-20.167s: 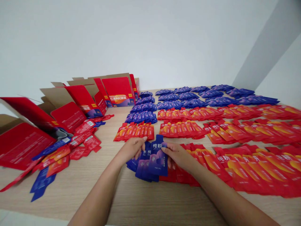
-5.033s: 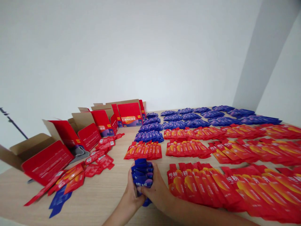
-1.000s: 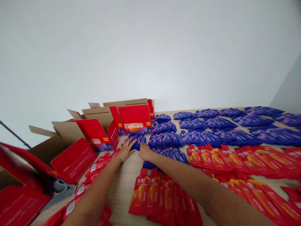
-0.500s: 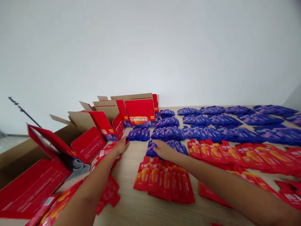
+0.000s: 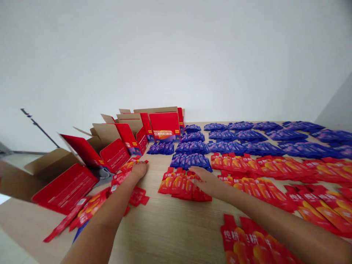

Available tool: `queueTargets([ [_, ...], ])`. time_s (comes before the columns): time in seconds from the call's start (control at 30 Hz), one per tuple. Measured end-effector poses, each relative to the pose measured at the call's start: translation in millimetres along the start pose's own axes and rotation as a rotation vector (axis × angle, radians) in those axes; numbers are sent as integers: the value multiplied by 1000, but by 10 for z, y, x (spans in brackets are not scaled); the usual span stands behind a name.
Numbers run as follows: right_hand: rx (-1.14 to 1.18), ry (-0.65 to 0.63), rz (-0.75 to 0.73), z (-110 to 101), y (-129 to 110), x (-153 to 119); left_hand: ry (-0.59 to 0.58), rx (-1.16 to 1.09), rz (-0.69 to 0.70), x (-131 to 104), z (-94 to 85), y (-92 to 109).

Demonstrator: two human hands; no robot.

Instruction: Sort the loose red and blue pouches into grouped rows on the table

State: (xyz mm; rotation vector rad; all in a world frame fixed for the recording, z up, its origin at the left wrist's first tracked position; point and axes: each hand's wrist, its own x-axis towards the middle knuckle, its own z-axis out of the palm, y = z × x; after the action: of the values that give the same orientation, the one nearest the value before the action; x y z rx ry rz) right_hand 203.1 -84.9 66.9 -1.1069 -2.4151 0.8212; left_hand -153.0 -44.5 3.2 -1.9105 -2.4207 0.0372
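My right hand (image 5: 205, 180) rests over the right part of a fanned row of red pouches (image 5: 176, 183) at mid-table, with thumb and fingers apart. Just behind that row lies a group of blue pouches (image 5: 185, 160). Farther left, my left hand (image 5: 140, 169) is low at the table, fingers curled, beside a loose line of red pouches (image 5: 119, 179). The undersides of its fingers are hidden, so what they hold, if anything, does not show.
Open red cartons (image 5: 165, 126) stand along the left and back left, flaps up. Rows of blue pouches (image 5: 250, 147) and red pouches (image 5: 291, 168) cover the right side. More red pouches (image 5: 247, 238) lie near the front. A grey cloth (image 5: 104, 175) sits by the cartons. A dark pole (image 5: 41, 128) leans at left.
My right hand has moved from the blue group toward me onto the red row. My left hand's fingers look more curled now. The view has shifted, showing more of the near table.
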Motion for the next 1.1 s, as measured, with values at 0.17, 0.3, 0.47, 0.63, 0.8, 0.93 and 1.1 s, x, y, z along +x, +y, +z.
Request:
queueTargets([
  [0.17, 19, -29, -66, 41, -141, -347, -64, 51, 70, -342, -65, -39],
  [0.3, 61, -30, -115, 87, -223, -648, -71, 64, 124, -564, -143, -36],
  [0.47, 134, -108, -88, 309, -330, -1215, 63, 13, 195, -795, -332, 34],
  [0.63, -40, -306, -193, 695, -372, -1753, 321, -122, 168, -1077, -563, 235],
  [0.8, 110, -117, -119, 735, -295, -1822, 687, -934, -9, -1594, -744, 835],
  [0.93, 547, 163, 138, 539, -251, -1618, 320, -1547, 6, -1991, -783, 1498],
  [1.1, 1265, 18, 261, 450, -278, -1476, -83, -1952, -14, -2189, -714, 2148],
])
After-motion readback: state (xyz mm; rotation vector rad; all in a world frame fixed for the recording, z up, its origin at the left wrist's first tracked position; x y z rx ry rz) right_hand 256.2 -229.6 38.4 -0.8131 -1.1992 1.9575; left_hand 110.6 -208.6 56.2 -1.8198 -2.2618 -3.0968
